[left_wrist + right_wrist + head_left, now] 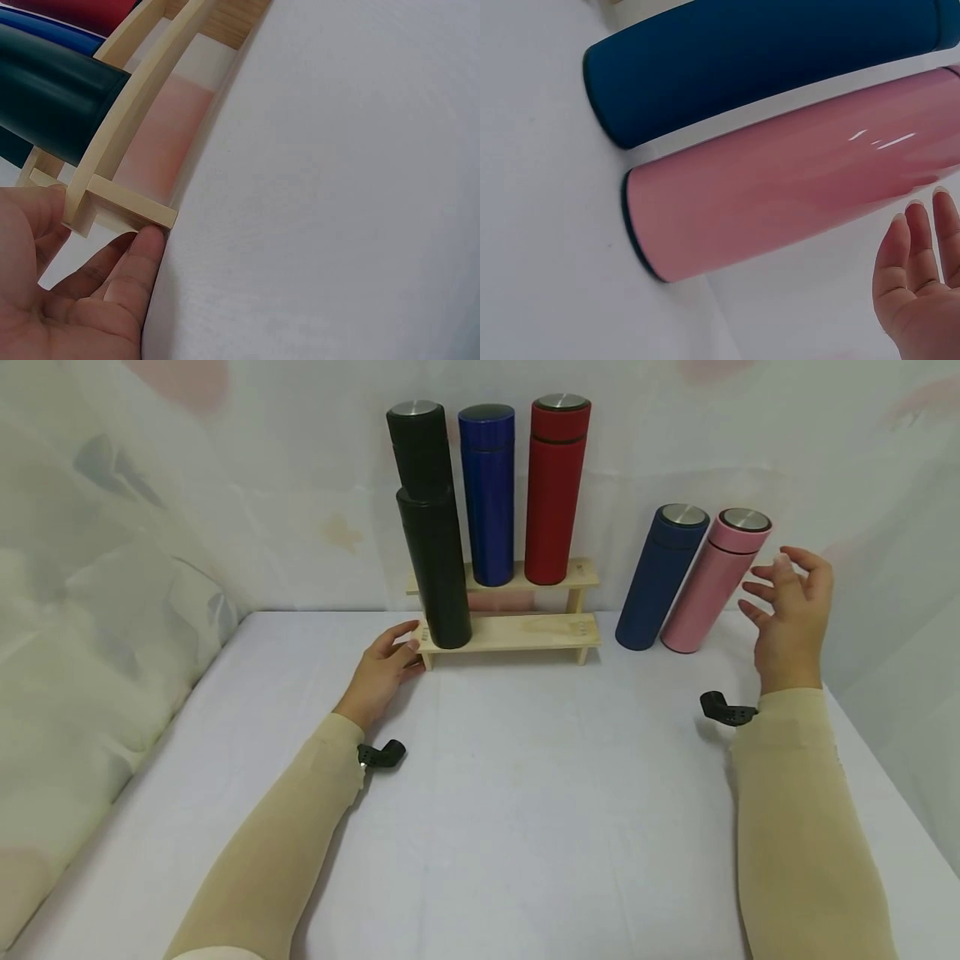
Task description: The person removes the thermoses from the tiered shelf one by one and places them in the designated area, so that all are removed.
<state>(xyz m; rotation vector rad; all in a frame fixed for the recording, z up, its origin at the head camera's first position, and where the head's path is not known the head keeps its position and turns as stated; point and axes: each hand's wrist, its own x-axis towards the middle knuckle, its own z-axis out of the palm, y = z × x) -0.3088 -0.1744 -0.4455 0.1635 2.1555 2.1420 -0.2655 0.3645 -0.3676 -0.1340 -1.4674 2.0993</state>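
At the left end of a two-tier wooden stand (pixel 517 633), my left hand (pixel 381 672) holds the lower shelf, thumb and fingers around its end and leg. A dark green vacuum flask (pixel 437 572) stands on that shelf, right beside this hand. Behind, the upper shelf carries a dark flask (pixel 420 456), a blue flask (pixel 489 497) and a red flask (pixel 557 493). My right hand (pixel 795 618), fingers spread and loosely bent, is beside the upper part of a pink flask (pixel 780 187). The pink flask's neighbour is a navy flask (pixel 757 67), upright on the table.
White cloth covers the table (pixel 540 793). A pale patterned curtain (pixel 300 485) hangs along the back, and patterned fabric (pixel 90 635) bulges at the left. Each wrist bears a small black camera mount (pixel 382 754).
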